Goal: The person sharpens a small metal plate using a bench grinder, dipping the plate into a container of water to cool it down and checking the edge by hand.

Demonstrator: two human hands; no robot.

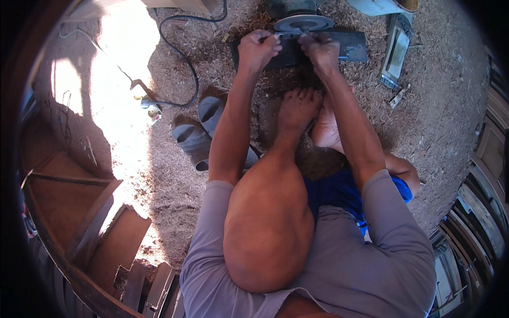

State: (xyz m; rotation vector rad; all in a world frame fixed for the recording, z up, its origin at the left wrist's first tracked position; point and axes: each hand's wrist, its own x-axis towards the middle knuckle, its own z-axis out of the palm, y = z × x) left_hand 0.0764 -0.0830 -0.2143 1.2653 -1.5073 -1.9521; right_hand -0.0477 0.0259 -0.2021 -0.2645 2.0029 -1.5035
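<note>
Disc [304,21], pale and round, stands at the front of a greenish machine body [293,7]; close by its near edge, a small dark strip [289,36] spans the gap between two hands. Left hand [257,49], just left of the disc's near side, pinches one end between thumb and fingers; right hand [322,50], just right of it, has its fingers curled shut on the other end. Nearer the person than the disc, a dark slab [352,50] lies under the hands. A black cable [196,79] curves left of the disc; a long metal tool [395,53] lies to its right.
</note>
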